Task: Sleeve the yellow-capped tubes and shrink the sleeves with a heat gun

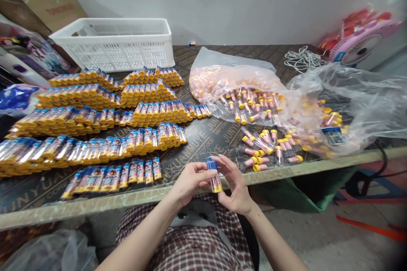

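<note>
Above the table's front edge, I hold a small clear tube (pixel 215 180) with a yellow cap at its lower end and a blue printed sleeve at its top. My left hand (pixel 190 181) pinches it from the left between thumb and fingers. Curved around its right side, my right hand (pixel 237 188) has fingertips at the blue top and the thumb near the yellow cap. To the right lies a loose pile of tubes (pixel 279 152) with pink contents and no blue sleeve. On the left, sleeved tubes (pixel 110 146) lie in stacked rows, with a short row (pixel 124 173) nearest me.
A white plastic basket (pixel 116 53) stands behind the rows. An open clear bag (pixel 235 61) spills more tubes, with another crumpled plastic bag (pixel 365 97) beside it. A pink fan (pixel 362 44) and a white cord (pixel 302 59) are at the back right.
</note>
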Available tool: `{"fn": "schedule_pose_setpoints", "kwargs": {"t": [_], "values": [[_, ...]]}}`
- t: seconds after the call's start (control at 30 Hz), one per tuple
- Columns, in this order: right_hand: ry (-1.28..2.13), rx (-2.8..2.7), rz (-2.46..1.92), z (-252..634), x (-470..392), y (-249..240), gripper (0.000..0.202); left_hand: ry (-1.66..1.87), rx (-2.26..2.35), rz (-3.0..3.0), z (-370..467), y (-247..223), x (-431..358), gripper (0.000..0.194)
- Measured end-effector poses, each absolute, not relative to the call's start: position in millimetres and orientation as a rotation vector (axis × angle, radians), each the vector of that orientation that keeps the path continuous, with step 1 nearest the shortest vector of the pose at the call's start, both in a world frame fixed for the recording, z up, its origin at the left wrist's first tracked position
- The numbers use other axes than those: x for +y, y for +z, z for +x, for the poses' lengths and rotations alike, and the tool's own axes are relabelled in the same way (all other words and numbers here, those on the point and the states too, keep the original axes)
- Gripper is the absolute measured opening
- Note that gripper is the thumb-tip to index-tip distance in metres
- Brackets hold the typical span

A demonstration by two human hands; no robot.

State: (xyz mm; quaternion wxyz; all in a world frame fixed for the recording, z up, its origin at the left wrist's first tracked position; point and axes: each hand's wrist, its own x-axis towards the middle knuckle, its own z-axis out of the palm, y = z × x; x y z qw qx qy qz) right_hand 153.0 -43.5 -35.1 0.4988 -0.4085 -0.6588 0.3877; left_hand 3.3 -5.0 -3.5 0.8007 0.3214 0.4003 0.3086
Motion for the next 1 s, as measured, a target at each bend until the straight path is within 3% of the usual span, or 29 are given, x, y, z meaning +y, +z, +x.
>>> {"fn": "schedule_pose_setpoints", "kwargs": {"t": [0.57,0.77,0.9,1.0], "values": [[0.933,-1.531,-0.935,148.3,-43.5,-35.2,0.079,0.673,0.883,0.685,5.1,-4.2,-7.4,0.031],[0.859,-1.616,-1.027,160.7,-38.7,-30.9,0.084,0.753,1.395,1.149,-30.6,-10.3,6.0,0.045],[0.593,-1.646,-1.322,180.4,-24.6,-34.7,0.06,0.411,1.998,1.861,-67.4,-16.9,14.0,0.043],[0.289,-1.715,-1.532,204.6,-8.9,-41.5,0.036,0.038,2.128,2.137,-82.3,-20.3,13.7,0.041]]}}
